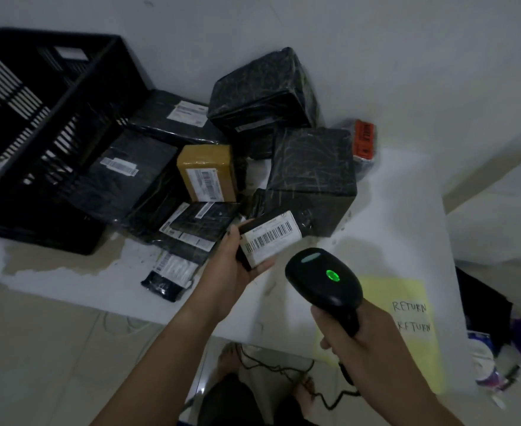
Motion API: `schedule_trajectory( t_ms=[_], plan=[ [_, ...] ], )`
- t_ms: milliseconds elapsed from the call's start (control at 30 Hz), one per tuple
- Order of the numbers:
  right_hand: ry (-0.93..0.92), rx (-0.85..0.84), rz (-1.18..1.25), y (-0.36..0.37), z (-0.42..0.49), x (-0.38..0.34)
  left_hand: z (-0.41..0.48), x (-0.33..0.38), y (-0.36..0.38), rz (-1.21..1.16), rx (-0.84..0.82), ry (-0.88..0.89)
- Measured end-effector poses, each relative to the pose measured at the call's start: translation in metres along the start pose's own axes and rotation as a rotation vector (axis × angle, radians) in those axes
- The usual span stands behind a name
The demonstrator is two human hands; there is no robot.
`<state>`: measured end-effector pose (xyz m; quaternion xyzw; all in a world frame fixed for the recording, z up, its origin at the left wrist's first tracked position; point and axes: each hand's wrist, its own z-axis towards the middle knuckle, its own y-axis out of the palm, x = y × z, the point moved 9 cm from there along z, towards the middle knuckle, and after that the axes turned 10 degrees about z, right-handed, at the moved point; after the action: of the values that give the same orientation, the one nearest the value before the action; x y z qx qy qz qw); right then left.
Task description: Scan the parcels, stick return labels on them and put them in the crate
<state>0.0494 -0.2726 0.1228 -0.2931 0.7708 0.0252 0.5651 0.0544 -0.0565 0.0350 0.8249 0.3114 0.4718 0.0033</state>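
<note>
My left hand [233, 262] grips a small black parcel [270, 238] above the table, its white barcode label turned up. Just to the right, my right hand [356, 339] holds a black barcode scanner [325, 279] by its handle, head aimed at that label, a green light lit on top. A yellow sheet [406, 321] with handwritten RETURN labels lies at the table's right front. The black slatted crate [37, 133] stands at the left, nothing visible inside. Several parcels are heaped in the middle: black wrapped boxes [311, 176], flat black packets [124, 176] and a brown box [205, 172].
The white table [406, 216] stands against a white wall. A grey packet with an orange sticker [364, 139] leans behind the pile. The scanner cable [283, 373] trails to the floor by my feet. Bags and clutter [492, 348] lie on the floor at right.
</note>
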Motion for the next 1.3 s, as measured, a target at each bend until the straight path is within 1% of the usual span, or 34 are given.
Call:
schedule_trajectory(
  t_ms=[167, 267, 533, 867, 1067, 1200, 1300],
  plan=[
    [-0.104, -0.004, -0.019, 0.006, -0.011, -0.016, -0.005, -0.005, -0.01, -0.011, 0.043, -0.052],
    [-0.128, -0.001, -0.01, 0.008, -0.015, -0.021, -0.004, -0.004, -0.016, -0.015, 0.054, -0.085],
    [-0.141, -0.009, 0.001, 0.01, -0.015, -0.028, -0.002, 0.008, -0.021, -0.006, 0.047, -0.098],
    [-0.141, -0.003, -0.015, 0.011, -0.012, -0.026, 0.0, 0.007, -0.018, -0.06, 0.074, -0.152],
    [-0.155, -0.016, -0.04, 0.013, -0.013, -0.028, -0.001, 0.003, -0.013, -0.133, 0.054, -0.216],
    [-0.143, -0.014, -0.037, 0.013, -0.012, -0.029, 0.002, 0.003, -0.013, -0.093, 0.032, -0.18],
    [-0.132, -0.011, -0.033, 0.012, -0.012, -0.029, 0.005, 0.005, -0.014, -0.033, 0.016, -0.119]
  ],
)
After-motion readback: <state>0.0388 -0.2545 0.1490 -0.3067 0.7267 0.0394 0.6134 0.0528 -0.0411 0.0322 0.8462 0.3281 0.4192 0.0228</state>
